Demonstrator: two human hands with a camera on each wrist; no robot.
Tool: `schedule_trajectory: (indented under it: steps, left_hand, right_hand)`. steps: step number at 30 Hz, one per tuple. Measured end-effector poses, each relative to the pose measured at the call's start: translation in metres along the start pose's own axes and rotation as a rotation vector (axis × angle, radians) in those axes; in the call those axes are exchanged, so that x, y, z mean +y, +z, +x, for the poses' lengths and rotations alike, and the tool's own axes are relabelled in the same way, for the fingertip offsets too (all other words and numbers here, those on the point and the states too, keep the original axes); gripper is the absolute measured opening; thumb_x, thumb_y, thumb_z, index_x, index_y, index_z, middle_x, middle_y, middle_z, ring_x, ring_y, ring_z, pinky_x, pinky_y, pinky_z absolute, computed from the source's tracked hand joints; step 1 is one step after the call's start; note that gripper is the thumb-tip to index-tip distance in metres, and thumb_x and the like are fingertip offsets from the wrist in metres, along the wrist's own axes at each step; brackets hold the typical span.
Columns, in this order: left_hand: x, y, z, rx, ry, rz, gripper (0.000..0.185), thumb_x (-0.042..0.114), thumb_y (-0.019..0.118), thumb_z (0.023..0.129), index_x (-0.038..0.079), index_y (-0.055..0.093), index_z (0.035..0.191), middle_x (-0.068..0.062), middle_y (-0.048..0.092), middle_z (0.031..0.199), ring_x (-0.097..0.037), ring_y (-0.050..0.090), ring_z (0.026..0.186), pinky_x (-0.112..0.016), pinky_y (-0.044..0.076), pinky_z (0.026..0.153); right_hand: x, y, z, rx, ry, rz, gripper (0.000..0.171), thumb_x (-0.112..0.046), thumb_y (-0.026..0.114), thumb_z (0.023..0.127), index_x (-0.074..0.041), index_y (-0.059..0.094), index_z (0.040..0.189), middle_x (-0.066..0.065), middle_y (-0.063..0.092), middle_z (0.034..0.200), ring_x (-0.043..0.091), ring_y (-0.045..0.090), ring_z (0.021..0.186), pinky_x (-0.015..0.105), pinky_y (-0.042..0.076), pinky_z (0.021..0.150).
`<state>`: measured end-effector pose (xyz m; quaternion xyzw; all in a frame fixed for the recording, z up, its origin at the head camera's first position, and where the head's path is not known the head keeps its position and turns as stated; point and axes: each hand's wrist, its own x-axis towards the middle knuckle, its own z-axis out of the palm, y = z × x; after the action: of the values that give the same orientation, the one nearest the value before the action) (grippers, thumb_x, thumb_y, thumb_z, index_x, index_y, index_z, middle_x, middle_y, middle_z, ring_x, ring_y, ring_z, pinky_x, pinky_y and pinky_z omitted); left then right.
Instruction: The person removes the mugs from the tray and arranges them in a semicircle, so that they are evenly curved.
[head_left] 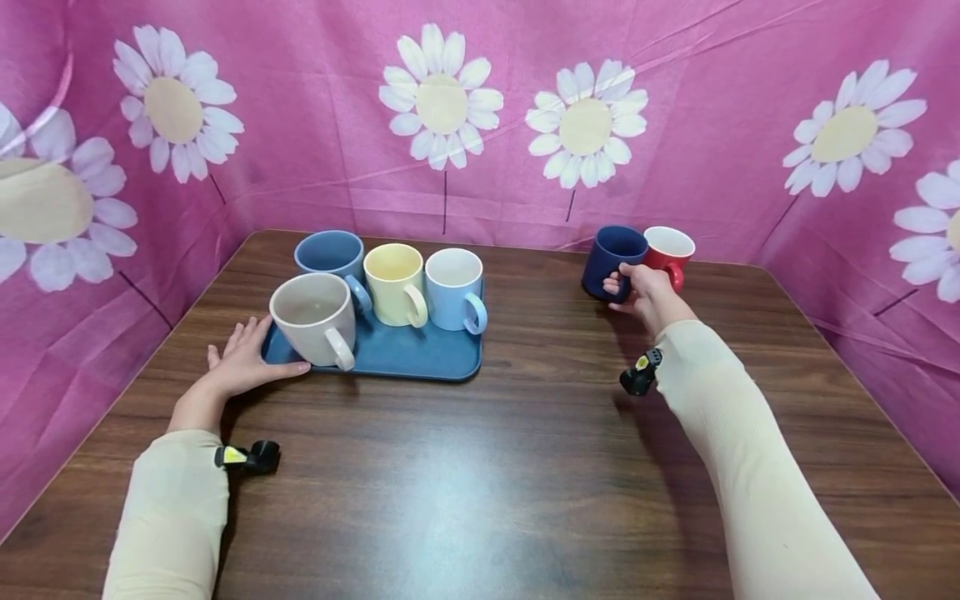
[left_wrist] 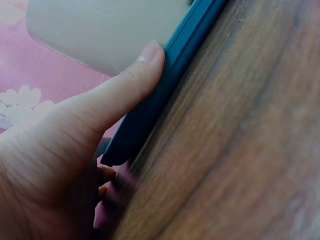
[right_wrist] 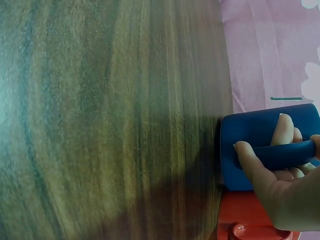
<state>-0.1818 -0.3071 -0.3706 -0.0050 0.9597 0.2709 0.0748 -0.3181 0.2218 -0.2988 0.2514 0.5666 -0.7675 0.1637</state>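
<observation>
Navy mug (head_left: 613,262) gripped by right hand (head_left: 647,293), left hand (head_left: 242,360) steadying tray (head_left: 420,357).

Six mugs in all: four on one blue tray (head_left: 420,358), two on the table (head_left: 480,467).

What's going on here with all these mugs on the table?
A person sits at a wooden table. Their right hand grips the handle of a dark blue mug, which stands beside a red mug. Their left hand rests against the corner of a blue tray, thumb along its edge. The tray holds four mugs: beige, grey-blue, yellow and light blue.
</observation>
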Motion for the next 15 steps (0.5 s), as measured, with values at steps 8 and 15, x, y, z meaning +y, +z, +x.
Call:
schedule_trajectory:
  steps: [8,15]
  left_hand:
    - [0.0006,0.0005,-0.0001,0.007,0.001,0.004,0.107,0.056,0.061,0.068,0.003,0.0,0.138,-0.032,-0.002,0.136,-0.042,-0.011,0.123,-0.066,-0.012,0.083]
    - [-0.0003,0.0005,0.0004,0.002,0.002,-0.001,0.107,0.056,0.061,0.068,0.003,-0.001,0.138,-0.032,-0.002,0.136,-0.042,-0.012,0.123,-0.065,-0.013,0.083]
  right_hand:
    - [0.0024,-0.0036,0.0051,-0.005,0.003,-0.006,0.027,-0.021,0.036,0.093,-0.001,0.049,0.08,0.007,0.059,0.057,0.013,0.061,0.057,0.042,0.022,0.097]
    - [0.003,-0.0034,0.0078,0.031,-0.009,0.004,0.026,-0.023,0.039,0.092,-0.003,0.049,0.08,0.007,0.058,0.056,0.013,0.06,0.056,0.041,0.025,0.096]
